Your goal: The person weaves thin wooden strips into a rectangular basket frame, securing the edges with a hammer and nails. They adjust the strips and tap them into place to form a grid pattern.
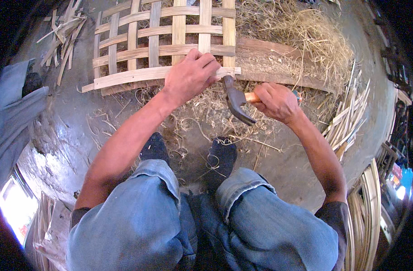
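Nearest, at six o'clock, two knees in blue jeans, and just above them two dark-socked feet planted on a grey concrete floor strewn with curled shavings. Further up, at about one o'clock from the feet, right hand with fingers wrapped tight around the pale wooden handle of a claw hammer, dark iron head hanging toward nine o'clock of that fist, claw curving down. Just beside it at eleven o'clock, left hand pressed on the near edge strip of a woven bamboo lattice, fingers curled together over the strip's end, close to the hammer head. Beneath the lattice, a long wooden plank. Beyond, at one o'clock, a heap of straw-like bamboo shavings; at three o'clock, a bundle of split bamboo strips; at eleven o'clock, loose bamboo offcuts.
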{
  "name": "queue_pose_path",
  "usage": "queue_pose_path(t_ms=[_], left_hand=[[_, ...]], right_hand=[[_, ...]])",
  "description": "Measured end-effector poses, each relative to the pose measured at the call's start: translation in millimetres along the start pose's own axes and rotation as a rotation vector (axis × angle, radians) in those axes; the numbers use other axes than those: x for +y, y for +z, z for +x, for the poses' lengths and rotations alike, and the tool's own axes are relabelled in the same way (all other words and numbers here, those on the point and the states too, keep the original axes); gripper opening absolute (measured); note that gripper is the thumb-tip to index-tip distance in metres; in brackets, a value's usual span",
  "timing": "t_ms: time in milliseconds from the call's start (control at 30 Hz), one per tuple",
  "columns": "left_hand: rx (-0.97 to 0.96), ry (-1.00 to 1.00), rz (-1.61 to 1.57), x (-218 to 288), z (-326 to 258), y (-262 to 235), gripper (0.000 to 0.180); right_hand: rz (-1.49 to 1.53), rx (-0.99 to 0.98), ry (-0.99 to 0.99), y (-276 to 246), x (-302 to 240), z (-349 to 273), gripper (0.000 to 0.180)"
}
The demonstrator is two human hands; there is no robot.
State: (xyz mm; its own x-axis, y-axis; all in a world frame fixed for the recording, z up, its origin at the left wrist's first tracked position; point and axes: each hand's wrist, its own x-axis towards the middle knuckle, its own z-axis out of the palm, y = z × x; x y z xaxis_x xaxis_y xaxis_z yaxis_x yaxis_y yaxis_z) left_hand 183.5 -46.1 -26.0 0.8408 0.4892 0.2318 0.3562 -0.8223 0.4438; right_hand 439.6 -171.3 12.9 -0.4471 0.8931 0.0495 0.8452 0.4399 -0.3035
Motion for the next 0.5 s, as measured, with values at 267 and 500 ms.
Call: queue_pose_path(t_ms=[267,500], left_hand=[[-0.01,-0.022,0.077,3,0,-3,0.028],[0.027,0.021,0.059,2,1,2,0.037]], right_hand=[[0.449,0.171,0.5,42,-51,-33,0.027],[0.496,0.337,0.707,65,-75,-26,0.033]])
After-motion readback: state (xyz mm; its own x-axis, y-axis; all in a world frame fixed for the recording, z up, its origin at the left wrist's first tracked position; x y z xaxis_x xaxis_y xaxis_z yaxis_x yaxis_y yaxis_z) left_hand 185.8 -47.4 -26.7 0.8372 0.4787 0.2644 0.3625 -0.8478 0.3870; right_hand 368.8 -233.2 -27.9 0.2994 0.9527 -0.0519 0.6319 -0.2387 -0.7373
